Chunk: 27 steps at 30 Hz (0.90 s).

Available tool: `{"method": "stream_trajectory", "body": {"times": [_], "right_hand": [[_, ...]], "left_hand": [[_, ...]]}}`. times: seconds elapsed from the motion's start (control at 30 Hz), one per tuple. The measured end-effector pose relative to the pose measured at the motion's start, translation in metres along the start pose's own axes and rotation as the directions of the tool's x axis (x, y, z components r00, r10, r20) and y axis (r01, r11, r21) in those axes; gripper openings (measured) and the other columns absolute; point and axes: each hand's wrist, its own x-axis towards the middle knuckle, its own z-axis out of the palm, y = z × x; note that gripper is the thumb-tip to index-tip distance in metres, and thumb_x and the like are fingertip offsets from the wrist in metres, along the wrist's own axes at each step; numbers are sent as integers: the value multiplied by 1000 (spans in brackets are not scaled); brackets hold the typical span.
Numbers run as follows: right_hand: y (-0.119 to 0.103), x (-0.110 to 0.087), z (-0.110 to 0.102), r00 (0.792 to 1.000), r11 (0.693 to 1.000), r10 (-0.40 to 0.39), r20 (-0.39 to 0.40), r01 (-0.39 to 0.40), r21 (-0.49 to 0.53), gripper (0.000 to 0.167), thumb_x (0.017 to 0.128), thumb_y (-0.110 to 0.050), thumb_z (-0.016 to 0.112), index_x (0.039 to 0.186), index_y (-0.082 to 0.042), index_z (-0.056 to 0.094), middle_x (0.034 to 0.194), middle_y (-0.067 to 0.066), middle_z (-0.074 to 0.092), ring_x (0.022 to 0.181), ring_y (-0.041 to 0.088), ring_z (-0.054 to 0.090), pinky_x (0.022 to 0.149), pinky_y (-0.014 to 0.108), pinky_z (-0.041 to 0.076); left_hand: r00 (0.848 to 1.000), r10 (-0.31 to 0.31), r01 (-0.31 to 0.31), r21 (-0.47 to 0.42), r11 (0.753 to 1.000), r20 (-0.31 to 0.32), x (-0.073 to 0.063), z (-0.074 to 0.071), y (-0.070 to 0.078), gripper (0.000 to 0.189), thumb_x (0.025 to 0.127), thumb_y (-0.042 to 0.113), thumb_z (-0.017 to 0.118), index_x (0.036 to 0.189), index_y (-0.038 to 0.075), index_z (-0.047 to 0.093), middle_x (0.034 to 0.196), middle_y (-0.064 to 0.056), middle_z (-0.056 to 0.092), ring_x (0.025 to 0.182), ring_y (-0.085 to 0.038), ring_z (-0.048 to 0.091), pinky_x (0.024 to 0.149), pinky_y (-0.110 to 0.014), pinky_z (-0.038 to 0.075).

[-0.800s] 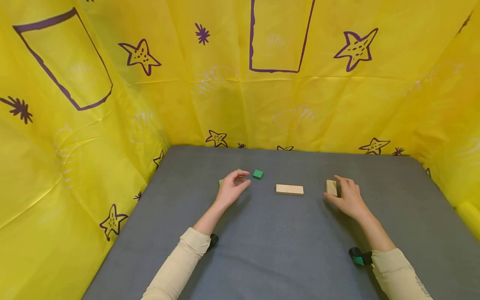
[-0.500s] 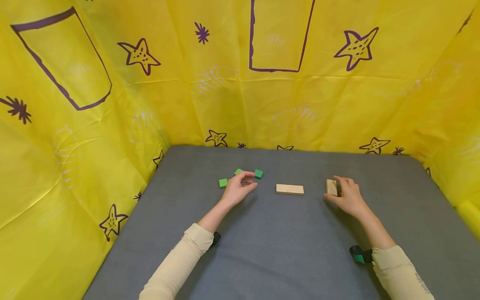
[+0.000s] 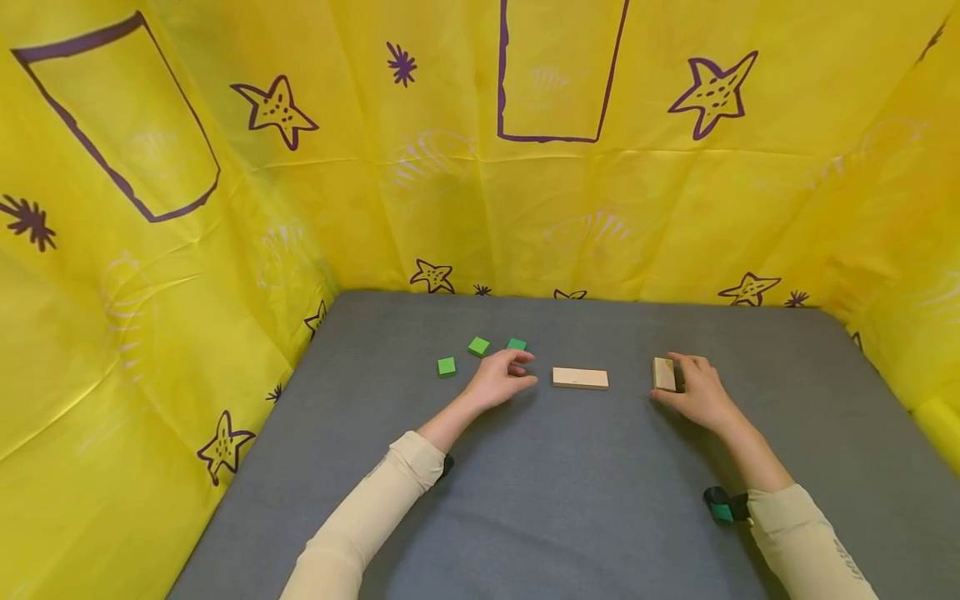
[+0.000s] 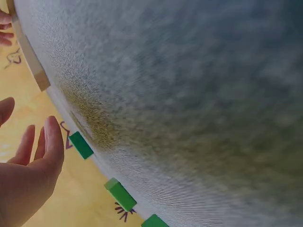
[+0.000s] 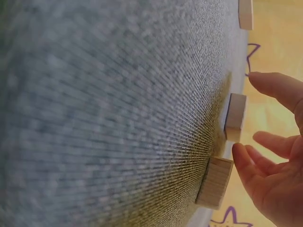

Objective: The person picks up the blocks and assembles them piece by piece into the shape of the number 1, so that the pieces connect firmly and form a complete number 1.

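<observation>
1. While the right hand (image 3: 701, 396) keeps its grip loosely parted about the short pale wooden block (image 3: 663, 374), contact cannot be told.
2. The left hand (image 3: 501, 382) has relaxed, separated fingers around nothing, left of the long pale wooden block (image 3: 580, 379).
3. Right of that long block lie the short one and another wooden block (image 5: 214, 183); left of it, a dark green square block (image 3: 516, 343) and two light green square blocks (image 3: 478, 346).
4. An off-centre pinch could twist the short block; a low leftward sweep could knock the dark green one.
</observation>
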Motion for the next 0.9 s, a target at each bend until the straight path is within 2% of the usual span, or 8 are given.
{"method": "stream_trajectory", "body": {"times": [0.2,0.5,0.9], "right_hand": [[4,4,0,1000,1000,-7,12,8,-3,74,84,-18,75,136,18,36,131,45,32,117,60,31,92,68,29],[6,5,2,999,999,-25,19,26,-36,72,84,-19,75,132,20,38,125,46,37,108,57,39,89,68,29],[2,4,0,999,999,-24,34,24,-23,73,85,-18,74,133,21,36,126,44,37,108,52,40,89,70,26]], "left_hand": [[998,36,-40,71,997,53,11,7,3,43,86,17,74,124,2,63,119,-12,65,104,-24,65,87,-32,51],[994,44,-57,141,988,97,24,19,5,47,85,20,77,127,4,62,121,-10,65,103,-21,64,85,-28,50],[984,101,-130,204,970,145,30,26,7,46,84,17,77,125,2,62,119,-11,62,101,-22,62,85,-26,48]]}}
